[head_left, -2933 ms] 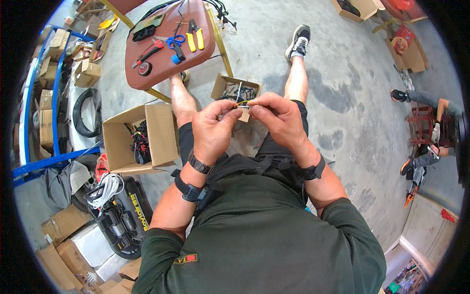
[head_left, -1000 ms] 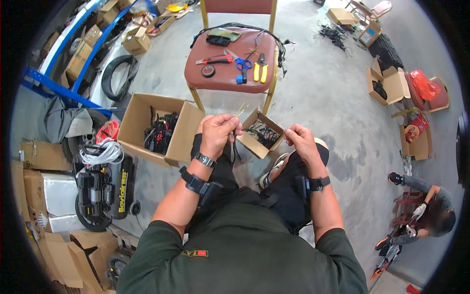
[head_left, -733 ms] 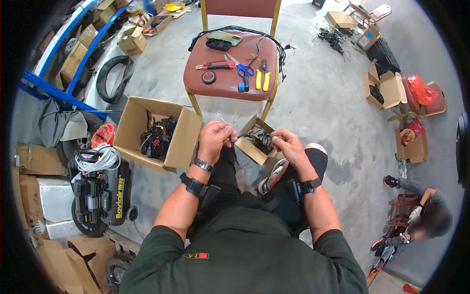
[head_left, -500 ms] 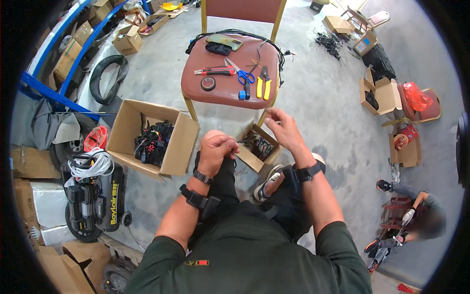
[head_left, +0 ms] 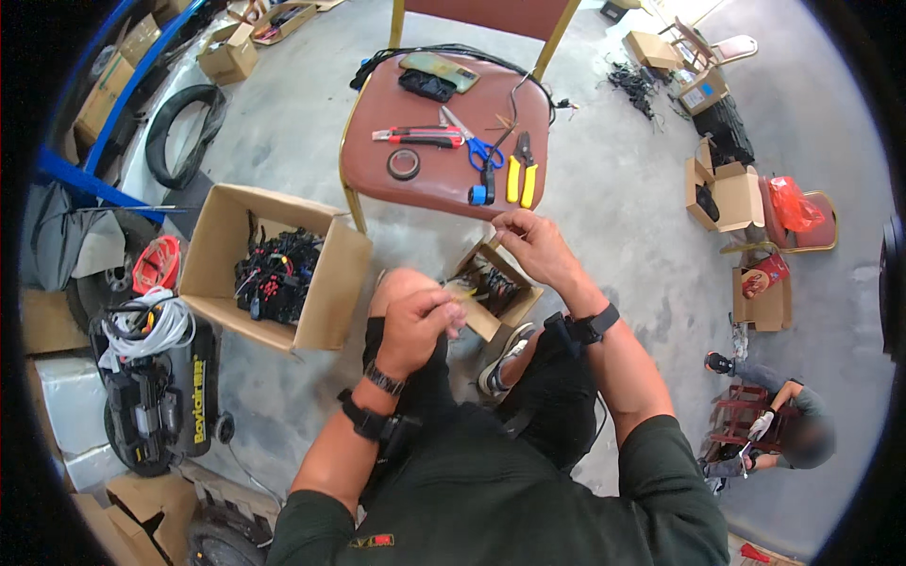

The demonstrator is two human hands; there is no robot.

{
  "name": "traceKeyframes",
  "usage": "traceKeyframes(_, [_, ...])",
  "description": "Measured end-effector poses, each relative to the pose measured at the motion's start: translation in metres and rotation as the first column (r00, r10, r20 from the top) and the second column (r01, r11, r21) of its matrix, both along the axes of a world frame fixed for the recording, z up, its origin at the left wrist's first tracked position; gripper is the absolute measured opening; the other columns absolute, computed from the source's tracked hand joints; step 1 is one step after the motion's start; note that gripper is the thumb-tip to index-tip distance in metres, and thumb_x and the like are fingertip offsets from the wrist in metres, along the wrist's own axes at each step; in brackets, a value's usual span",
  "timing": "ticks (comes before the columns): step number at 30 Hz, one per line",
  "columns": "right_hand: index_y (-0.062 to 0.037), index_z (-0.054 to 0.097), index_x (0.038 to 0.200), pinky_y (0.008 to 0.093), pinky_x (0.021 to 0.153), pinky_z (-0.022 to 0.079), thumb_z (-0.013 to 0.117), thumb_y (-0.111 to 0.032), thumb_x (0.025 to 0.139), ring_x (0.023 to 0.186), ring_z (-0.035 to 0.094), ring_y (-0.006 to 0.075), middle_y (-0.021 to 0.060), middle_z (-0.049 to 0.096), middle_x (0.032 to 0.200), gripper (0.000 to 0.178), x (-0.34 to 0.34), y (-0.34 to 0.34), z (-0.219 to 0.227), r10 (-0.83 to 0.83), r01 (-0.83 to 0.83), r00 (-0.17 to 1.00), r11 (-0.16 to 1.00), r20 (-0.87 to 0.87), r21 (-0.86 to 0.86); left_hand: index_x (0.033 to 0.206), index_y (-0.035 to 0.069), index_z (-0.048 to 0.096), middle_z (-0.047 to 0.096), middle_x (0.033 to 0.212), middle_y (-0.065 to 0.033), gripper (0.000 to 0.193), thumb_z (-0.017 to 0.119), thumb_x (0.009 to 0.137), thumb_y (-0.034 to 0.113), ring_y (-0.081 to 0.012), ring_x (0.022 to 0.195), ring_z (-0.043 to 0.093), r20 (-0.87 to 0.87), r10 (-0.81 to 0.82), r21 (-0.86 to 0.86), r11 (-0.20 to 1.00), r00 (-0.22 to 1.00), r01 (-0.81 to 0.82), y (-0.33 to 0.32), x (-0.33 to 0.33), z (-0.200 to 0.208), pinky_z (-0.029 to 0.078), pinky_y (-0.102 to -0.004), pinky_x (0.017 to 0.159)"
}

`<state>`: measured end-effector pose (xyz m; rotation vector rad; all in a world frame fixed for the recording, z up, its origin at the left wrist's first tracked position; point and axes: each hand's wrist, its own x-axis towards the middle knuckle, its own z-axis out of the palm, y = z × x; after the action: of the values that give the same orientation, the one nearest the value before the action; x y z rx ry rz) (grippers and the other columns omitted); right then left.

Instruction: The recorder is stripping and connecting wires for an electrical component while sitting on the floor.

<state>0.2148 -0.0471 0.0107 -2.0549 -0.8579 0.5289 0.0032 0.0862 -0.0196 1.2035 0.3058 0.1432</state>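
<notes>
My left hand (head_left: 411, 332) is closed in a pinch above my left knee. A small, blurred yellowish bit shows at its fingertips, too faint to name. Up and to the right, my right hand (head_left: 540, 249) is also pinched, just in front of the chair seat (head_left: 377, 170); what it holds, if anything, is hidden. Below and between the hands, a small carton (head_left: 489, 325) holds thin wires (head_left: 497, 286). On the seat lie yellow-handled pliers (head_left: 521, 174), blue-handled scissors (head_left: 484, 154), a red utility knife (head_left: 420, 138), a tape roll (head_left: 403, 164) and a phone (head_left: 442, 69).
Left of my knee stands a larger carton (head_left: 332, 283) of tangled black wiring (head_left: 276, 274). Farther left are an air compressor (head_left: 160, 396) and a tyre (head_left: 156, 141). At the right, a person (head_left: 783, 415) in gloves sits low, near cartons (head_left: 763, 292).
The view has shifted a little. My right hand's fingers have come together in a pinch and moved slightly left. My left hand has turned, with a yellowish bit now showing at its fingertips.
</notes>
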Motion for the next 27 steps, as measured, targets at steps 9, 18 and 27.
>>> traceKeyframes(9, [-0.0021, 0.068, 0.094, 0.0385, 0.076, 0.051, 0.06, -0.017, 0.083, 0.084, 0.065, 0.0317, 0.0189, 0.066, 0.09, 0.02, 0.062, 0.026, 0.015, -0.032, 0.061, 0.973, 0.991, 0.23, -0.123, 0.097, -0.006, 0.065, 0.068, 0.085, -0.0086, 0.011, 0.06, 0.091, 0.003, -0.0128, 0.074, 0.063, 0.069, 0.01, -0.074, 0.997, 0.998, -0.005, -0.007, -0.017, 0.002, 0.052, -0.0254, 0.068])
traceKeyframes(18, [-0.0029, 0.069, 0.095, 0.0409, 0.07, 0.053, 0.059, -0.021, 0.084, 0.073, 0.066, 0.0307, 0.0192, 0.068, 0.083, 0.024, 0.147, -0.028, 0.052, 0.146, -0.047, 0.89, 0.972, 0.432, -0.231, 0.093, -0.001, 0.06, 0.057, 0.092, -0.0101, 0.013, 0.052, 0.096, 0.009, -0.014, 0.074, 0.055, 0.113, 0.018, 0.203, 0.978, 0.993, -0.041, 0.004, -0.001, 0.021, 0.047, -0.0242, 0.062])
traceKeyframes(27, [-0.0013, 0.069, 0.093, 0.0437, 0.075, 0.051, 0.054, -0.025, 0.088, 0.08, 0.065, 0.0349, 0.0222, 0.067, 0.088, 0.028, 0.175, -0.08, 0.12, 0.178, 0.122, 0.818, 0.875, 0.546, -0.468, 0.107, -0.004, 0.061, 0.063, 0.095, -0.0088, 0.024, 0.053, 0.099, 0.017, -0.0162, 0.084, 0.059, 0.105, -0.042, 0.089, 0.996, 0.994, 0.032, 0.001, 0.0, -0.003, 0.048, -0.0264, 0.072])
